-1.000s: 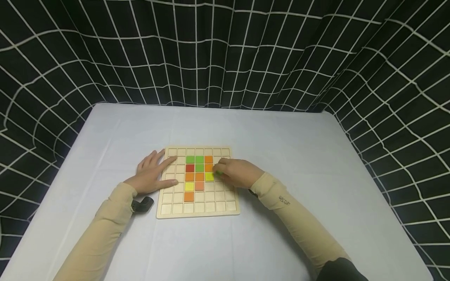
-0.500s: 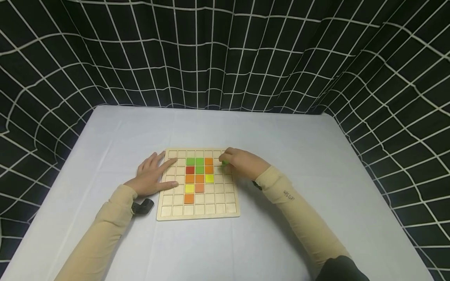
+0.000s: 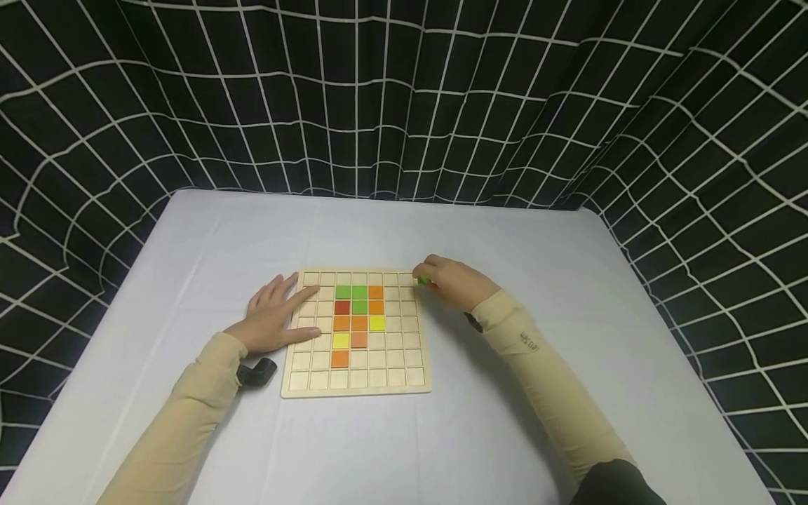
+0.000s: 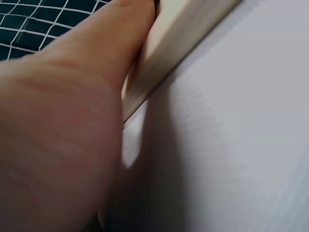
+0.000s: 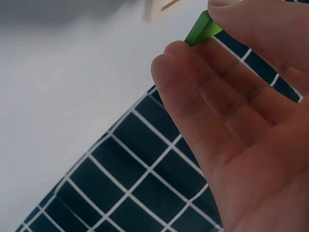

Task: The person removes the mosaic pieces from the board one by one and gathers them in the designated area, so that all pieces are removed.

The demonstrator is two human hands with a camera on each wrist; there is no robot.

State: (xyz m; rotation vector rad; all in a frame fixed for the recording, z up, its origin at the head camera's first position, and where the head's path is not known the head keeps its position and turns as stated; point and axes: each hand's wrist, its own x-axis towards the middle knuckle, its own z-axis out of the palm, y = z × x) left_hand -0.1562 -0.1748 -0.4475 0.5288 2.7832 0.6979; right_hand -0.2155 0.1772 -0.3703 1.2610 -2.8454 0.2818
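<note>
A wooden grid board (image 3: 377, 379) lies on the white table, with coloured square tiles in its middle cells. Among them are green, red, yellow and salmon tiles and several orange ones, such as the orange tile (image 3: 339, 359). Spread over the board's left edge is my left hand (image 3: 268, 319), thumb and index finger straight on the cells. My right hand (image 3: 457, 282) pinches a green tile (image 5: 204, 29) between thumb and fingertips, above the board's far right corner. In the left wrist view, the hand (image 4: 63, 121) rests against the board's side (image 4: 159, 63).
White cloth (image 3: 536, 294) covers the table around the board. A black curtain (image 3: 366, 98) with white grid lines hangs behind and at both sides. A black wrist camera (image 3: 257, 372) sits at my left wrist.
My right hand has moved from beside the yellow tile up and rightward to the board's far right corner, carrying the green tile. My left hand has stayed in place.
</note>
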